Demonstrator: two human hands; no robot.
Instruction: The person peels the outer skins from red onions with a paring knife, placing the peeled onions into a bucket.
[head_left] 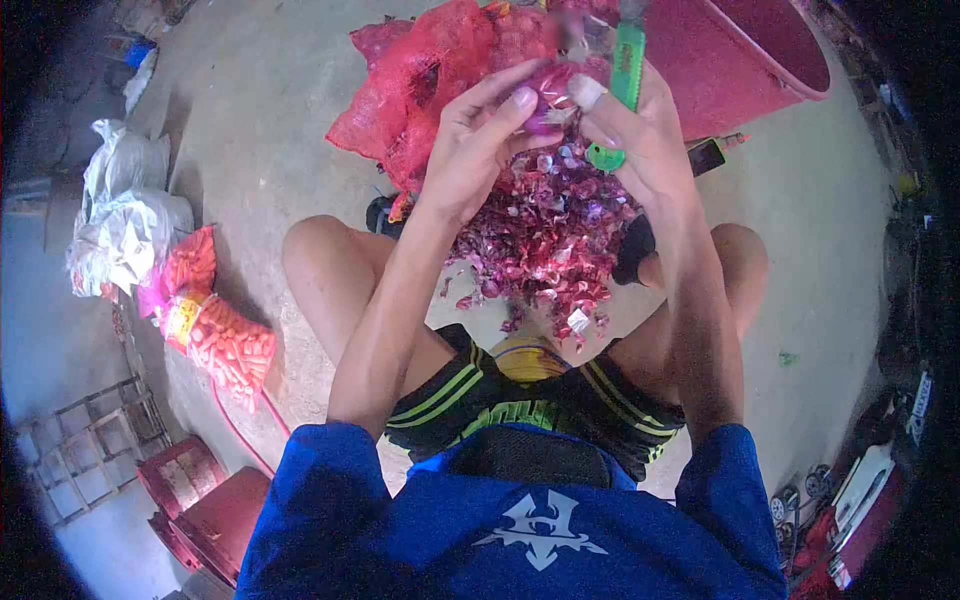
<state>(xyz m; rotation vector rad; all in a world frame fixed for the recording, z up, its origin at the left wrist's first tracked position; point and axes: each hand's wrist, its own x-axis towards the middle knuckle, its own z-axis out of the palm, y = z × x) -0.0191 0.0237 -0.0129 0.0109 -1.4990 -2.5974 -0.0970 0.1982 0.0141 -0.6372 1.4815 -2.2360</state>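
Note:
My left hand (pixel 478 142) is closed around a red onion (pixel 553 95), its thumb and fingers along the left side. Across from it, my right hand (pixel 640 135) grips a green utility knife (pixel 627 70), which stands nearly upright between the fingers. The right thumb has a white wrap on its tip and presses against the onion. Blur hides the knife's upper end. Below both hands, a heap of purple-red onion skins (pixel 550 230) lies on the floor between my legs.
A red mesh sack (pixel 420 95) of onions lies behind my left hand; a large red tub (pixel 740 60) is at upper right. A phone (pixel 706 157) is near my right wrist. White sacks (pixel 130 225), a net bag (pixel 232 345) of orange-pink pieces and red plastic furniture (pixel 215 510) are leftward.

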